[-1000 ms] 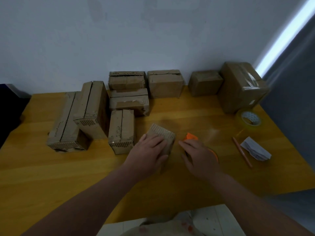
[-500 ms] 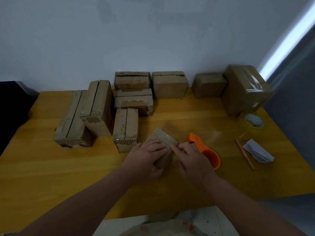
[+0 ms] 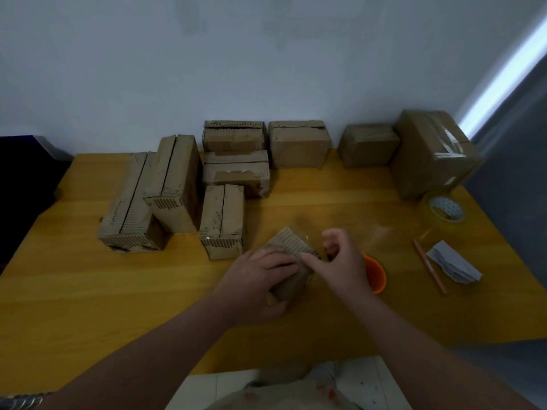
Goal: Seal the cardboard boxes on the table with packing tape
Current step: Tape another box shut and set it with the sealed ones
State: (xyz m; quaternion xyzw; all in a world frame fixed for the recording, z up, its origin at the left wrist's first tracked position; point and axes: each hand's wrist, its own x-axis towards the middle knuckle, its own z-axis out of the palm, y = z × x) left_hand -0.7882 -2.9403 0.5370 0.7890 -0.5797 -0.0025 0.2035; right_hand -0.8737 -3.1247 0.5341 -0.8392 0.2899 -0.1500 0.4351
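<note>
A small brown corrugated cardboard box (image 3: pixel 291 247) sits on the yellow wooden desk (image 3: pixel 88 291) near its front edge, turned corner-on to the person, and both hands are together on it. The left hand (image 3: pixel 257 284) grips it, fingers laid across the top and thumb down the near side. The right hand (image 3: pixel 340 261) is at the box's right edge, fingers curled and forefinger touching the top edge. A faint sheen of clear tape shows there, but I cannot tell whether the hand pinches a strip or only presses. Just behind that hand, partly hidden, lies the orange plastic tape dispenser (image 3: pixel 376 275).

The step in hand looks like laying or smoothing tape over this box's seam. To do it well, the left hand should hold the box flat to the desk so it does not twist. The right hand should draw the strip taut and straight along the seam, then rub it down from the middle outward and over the edges, leaving no bubble or loose end. The box looks light and will likely slide under a sideways pull.

Behind stands a cluster of larger brown cardboard boxes (image 3: pixel 177 179), several with open seams, so much of the task seems undone. A roll of clear tape (image 3: pixel 447 210) lies well apart at the right.
</note>
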